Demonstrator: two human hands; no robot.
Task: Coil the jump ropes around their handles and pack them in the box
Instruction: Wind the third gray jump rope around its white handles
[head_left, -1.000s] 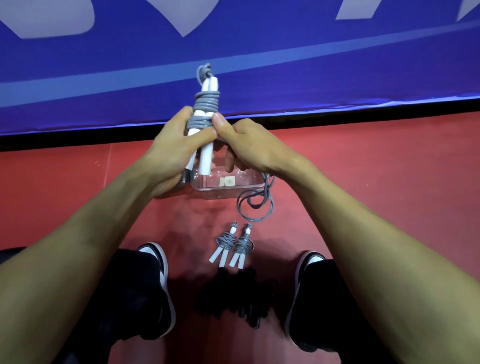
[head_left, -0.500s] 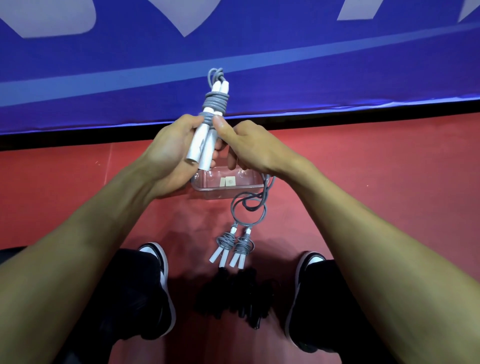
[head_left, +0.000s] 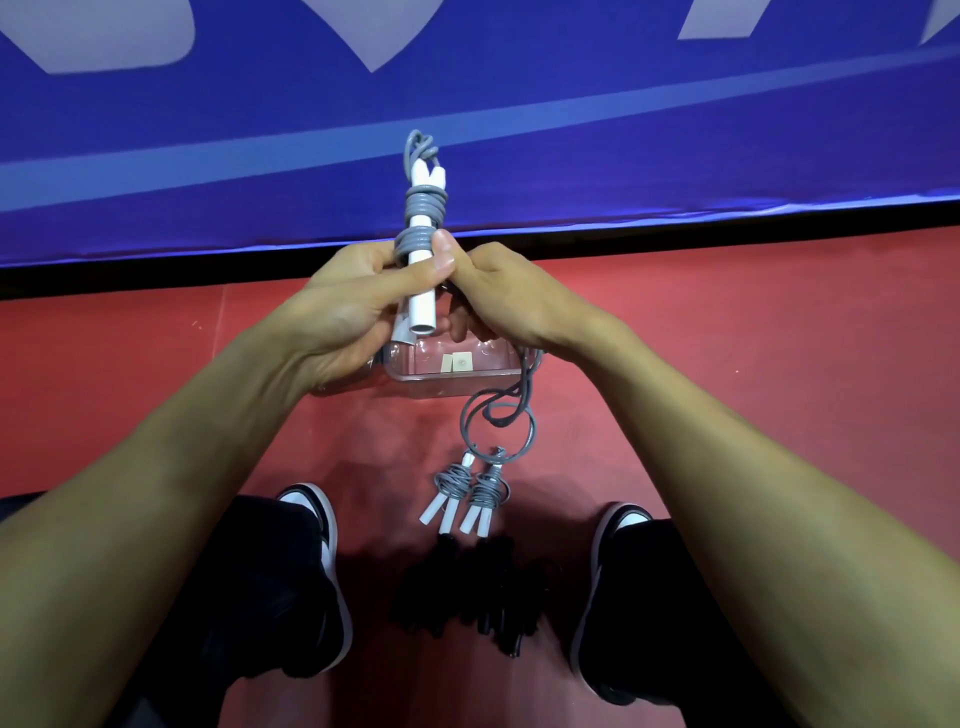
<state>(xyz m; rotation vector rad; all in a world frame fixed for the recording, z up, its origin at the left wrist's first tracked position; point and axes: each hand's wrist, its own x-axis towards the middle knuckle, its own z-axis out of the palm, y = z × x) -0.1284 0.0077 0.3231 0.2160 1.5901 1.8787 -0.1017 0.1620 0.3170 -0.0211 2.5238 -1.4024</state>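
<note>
The left hand grips a pair of white jump-rope handles held side by side and pointing up and away, its thumb laid across the front of them and its fingers curled behind. Grey rope is wound round the handles in two bands, one near the far tips and one just above the thumb, and a small loop of it sticks out past the far ends. The right hand is closed on the same bundle from the right, its thumb tip pressed against the lower band of coils beside the left thumb and its fingers curled underneath. From under the right hand the loose rope tail hangs down to the right of the box and lies in a few open loops on the red floor. The clear plastic box sits on the floor directly below the hands, partly hidden by them, with two small pale labels showing through its near wall. Nearer than the box, just beside the loose loops, two already coiled grey-and-white jump ropes lie side by side on the floor. Nearer still lies a dark pile of black jump ropes between the person's two black-and-white shoes. Beyond the floor runs a blue banner with pale shapes.
</note>
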